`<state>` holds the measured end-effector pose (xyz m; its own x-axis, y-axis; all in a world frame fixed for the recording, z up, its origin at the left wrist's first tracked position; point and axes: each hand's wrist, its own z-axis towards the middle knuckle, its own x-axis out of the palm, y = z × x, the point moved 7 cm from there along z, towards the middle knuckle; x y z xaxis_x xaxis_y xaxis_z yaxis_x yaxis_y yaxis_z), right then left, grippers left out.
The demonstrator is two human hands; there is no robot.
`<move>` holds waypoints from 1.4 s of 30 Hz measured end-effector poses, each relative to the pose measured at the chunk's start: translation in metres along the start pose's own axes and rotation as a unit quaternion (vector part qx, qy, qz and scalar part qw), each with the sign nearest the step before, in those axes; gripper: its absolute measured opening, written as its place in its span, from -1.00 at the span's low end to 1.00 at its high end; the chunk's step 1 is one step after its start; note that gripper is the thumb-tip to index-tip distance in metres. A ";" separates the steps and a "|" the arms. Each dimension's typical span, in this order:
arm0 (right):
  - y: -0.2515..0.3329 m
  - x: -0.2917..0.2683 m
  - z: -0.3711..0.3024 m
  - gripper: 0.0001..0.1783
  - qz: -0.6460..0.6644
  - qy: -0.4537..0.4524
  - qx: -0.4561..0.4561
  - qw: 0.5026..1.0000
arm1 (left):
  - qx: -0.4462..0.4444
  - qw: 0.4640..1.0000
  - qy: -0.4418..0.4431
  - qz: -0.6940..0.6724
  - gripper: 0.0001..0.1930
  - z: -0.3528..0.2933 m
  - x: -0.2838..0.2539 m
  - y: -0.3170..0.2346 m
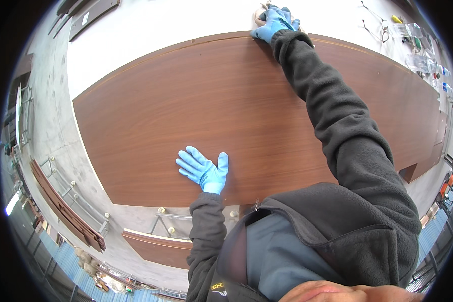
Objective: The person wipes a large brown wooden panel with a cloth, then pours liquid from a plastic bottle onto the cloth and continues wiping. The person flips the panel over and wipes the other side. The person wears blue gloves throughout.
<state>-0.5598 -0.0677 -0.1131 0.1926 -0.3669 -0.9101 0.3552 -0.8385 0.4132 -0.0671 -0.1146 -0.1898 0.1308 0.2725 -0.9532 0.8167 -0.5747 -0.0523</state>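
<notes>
The panel point(201, 105) looks smooth, wood-grained, faintly glossy; the sleeve point(334, 103), matt fleece.

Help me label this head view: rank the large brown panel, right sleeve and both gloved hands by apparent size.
1. Large brown panel
2. Right sleeve
3. Left hand, right hand: look alike, so unranked

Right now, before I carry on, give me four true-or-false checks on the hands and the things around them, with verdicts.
1. The left hand, fingers spread, is over the brown panel. True.
2. The right hand is at the panel's far edge, with a light cloth. True.
3. The right hand is bare. False: it wears a blue glove.
4. The eyeglasses lie left of the right hand. False: they lie to its right.
</notes>
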 end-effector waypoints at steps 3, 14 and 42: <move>-0.031 0.020 0.005 -0.34 0.091 0.154 -0.021 0.984 | -0.005 1.000 0.011 -0.014 0.30 0.000 0.001 0.000; 0.006 0.006 -0.018 -0.71 0.186 -0.154 -0.280 0.929 | 0.006 1.000 -0.025 0.008 0.27 -0.001 0.005 0.005; -0.591 -0.243 -0.280 -0.59 -0.257 -0.330 0.195 0.887 | -0.083 0.992 0.058 0.079 0.19 0.022 0.018 0.032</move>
<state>-0.5605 0.6297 -0.1274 -0.5273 0.0562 -0.8478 -0.1270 -0.9918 0.0132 -0.0507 -0.1454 -0.2152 0.3206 0.2822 -0.9042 0.8605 -0.4858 0.1534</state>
